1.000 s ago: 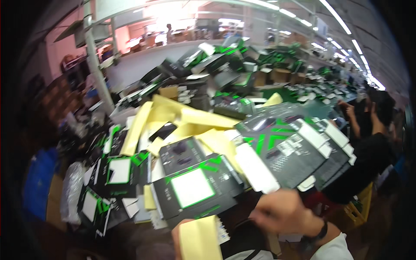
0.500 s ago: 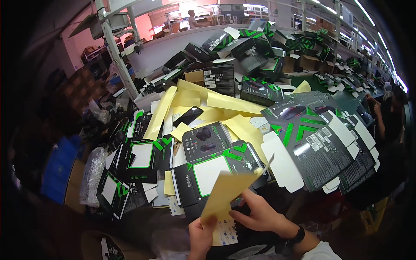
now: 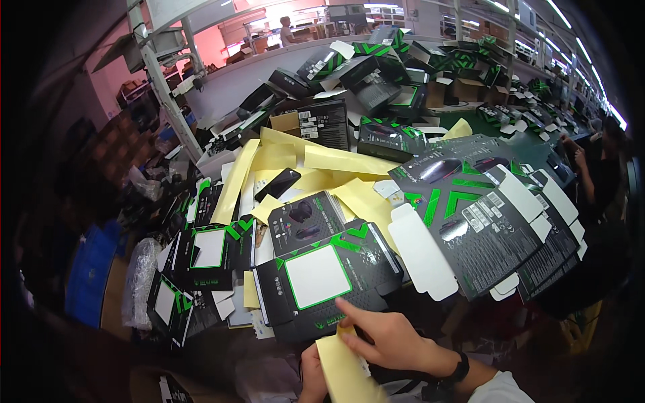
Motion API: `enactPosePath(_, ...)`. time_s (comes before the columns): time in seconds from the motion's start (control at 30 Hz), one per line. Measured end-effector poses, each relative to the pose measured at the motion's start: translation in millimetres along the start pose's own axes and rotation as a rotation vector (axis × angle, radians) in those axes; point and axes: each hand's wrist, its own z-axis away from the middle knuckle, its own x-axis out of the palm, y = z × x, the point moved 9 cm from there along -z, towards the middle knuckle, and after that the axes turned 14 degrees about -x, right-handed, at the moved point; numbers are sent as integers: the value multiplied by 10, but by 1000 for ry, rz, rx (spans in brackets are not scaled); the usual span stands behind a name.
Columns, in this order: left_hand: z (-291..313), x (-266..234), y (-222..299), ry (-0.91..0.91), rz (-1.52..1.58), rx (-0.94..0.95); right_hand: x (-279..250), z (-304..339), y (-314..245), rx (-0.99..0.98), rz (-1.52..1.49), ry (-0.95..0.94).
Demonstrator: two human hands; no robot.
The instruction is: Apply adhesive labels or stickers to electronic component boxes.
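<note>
While left hand (image 3: 311, 371) grips left edge of yellow paper strip (image 3: 341, 371), right hand (image 3: 393, 342) has thumb on upper end, index extended; whether pinching, cannot tell. Strip: smooth, oblong, nearside of black carton blank (image 3: 319, 277); long axis slanting, upper end toward blank. Right of blank: flat chevron-printed cartons (image 3: 484, 235). Beyond blank: creased yellow sheets (image 3: 349, 161), heaped boxes (image 3: 373, 84).

Looks like a factory workshop, of a packing kind; tells as much by the bench (image 3: 531, 151) crowded with flat printed boxes (image 3: 494, 245) and yellow sheets (image 3: 346, 160); shows a big heap of black-and-green boxes (image 3: 376, 84) behind them; stretches far back to the right under a row of ceiling lights (image 3: 583, 48); has a metal post (image 3: 159, 84), a grey partition (image 3: 235, 84) and stacked brown cartons (image 3: 111, 151) on the left; includes one person (image 3: 610, 158) at the right edge and another person (image 3: 287, 31) in the background, beyond the partition.
</note>
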Motion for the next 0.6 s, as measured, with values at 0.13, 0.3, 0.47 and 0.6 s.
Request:
enactPosePath(0.13,-13,-137,-179,19,23,-103,96,2,215,183,63,-138)
enactPosePath(0.3,58,-53,-196,-68,-104,-159,105,147,411,278,194,-48)
enactPosePath(0.47,140,-74,56,132,-22,67,3,271,47,194,161,-17)
enactPosePath(0.6,120,-70,101,56,-97,65,334,315,102,146,-114,-192)
